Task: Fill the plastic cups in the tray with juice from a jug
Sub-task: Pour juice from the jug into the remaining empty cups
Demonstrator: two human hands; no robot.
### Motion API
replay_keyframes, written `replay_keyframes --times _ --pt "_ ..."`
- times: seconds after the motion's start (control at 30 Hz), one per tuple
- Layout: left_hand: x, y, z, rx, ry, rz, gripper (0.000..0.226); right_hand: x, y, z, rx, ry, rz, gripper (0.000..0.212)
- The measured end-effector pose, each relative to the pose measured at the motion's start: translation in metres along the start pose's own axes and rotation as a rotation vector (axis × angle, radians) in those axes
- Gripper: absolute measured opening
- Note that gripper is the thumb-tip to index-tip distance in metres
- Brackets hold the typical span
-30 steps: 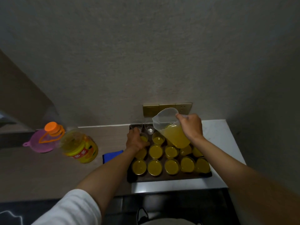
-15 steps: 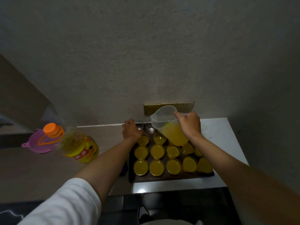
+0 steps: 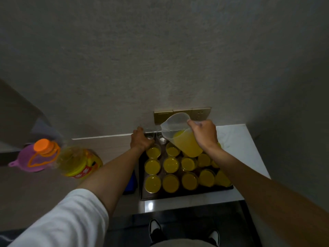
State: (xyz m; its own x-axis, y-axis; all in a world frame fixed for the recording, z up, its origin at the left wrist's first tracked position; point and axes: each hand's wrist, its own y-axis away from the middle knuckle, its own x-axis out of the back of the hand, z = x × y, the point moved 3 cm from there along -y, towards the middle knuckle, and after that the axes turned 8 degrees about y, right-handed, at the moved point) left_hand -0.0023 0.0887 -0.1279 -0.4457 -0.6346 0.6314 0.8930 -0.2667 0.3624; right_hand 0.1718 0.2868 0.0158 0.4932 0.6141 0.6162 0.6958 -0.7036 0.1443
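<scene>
1. Now the right hand (image 3: 204, 135) grips the clear plastic jug (image 3: 179, 134) of yellow juice, tilted leftward above the dark tray (image 3: 178, 196).
2. Left hand (image 3: 141, 140) curls round an empty clear plastic cup (image 3: 150, 135) at the tray's far corner.
3. Filled cups (image 3: 170, 164) sit between the forearms.

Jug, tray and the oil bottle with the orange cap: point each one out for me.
jug (image 3: 187, 146), head view, on its juice-filled lower wall.
tray (image 3: 185, 194), head view, on its bare near rim.
oil bottle (image 3: 78, 164), head view, on the yellow body above the label.
</scene>
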Motion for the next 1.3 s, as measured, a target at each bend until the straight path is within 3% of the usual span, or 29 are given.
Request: replay_keyframes --times 0.13,0.33,0.5,1.0,1.3 --pt "-0.004 -0.013 -0.011 -0.008 0.021 0.01 0.082 0.0 -0.003 0.002 0.001 0.008 -0.018 0.049" --pt "0.013 -0.004 -0.001 -0.073 0.098 0.034 0.098 0.005 -0.001 -0.004 0.035 -0.002 -0.011 0.052" --pt "0.029 0.035 0.033 -0.151 0.189 0.045 0.082 0.011 0.006 -0.005 0.062 -0.012 -0.023 0.06" --pt "0.006 0.099 0.054 -0.422 0.194 0.039 0.072 0.042 0.038 -0.015 0.126 0.095 -0.046 0.053" --pt "-0.009 0.13 0.045 -0.436 0.209 0.049 0.066 0.053 0.054 -0.004 0.125 0.155 -0.03 0.047"
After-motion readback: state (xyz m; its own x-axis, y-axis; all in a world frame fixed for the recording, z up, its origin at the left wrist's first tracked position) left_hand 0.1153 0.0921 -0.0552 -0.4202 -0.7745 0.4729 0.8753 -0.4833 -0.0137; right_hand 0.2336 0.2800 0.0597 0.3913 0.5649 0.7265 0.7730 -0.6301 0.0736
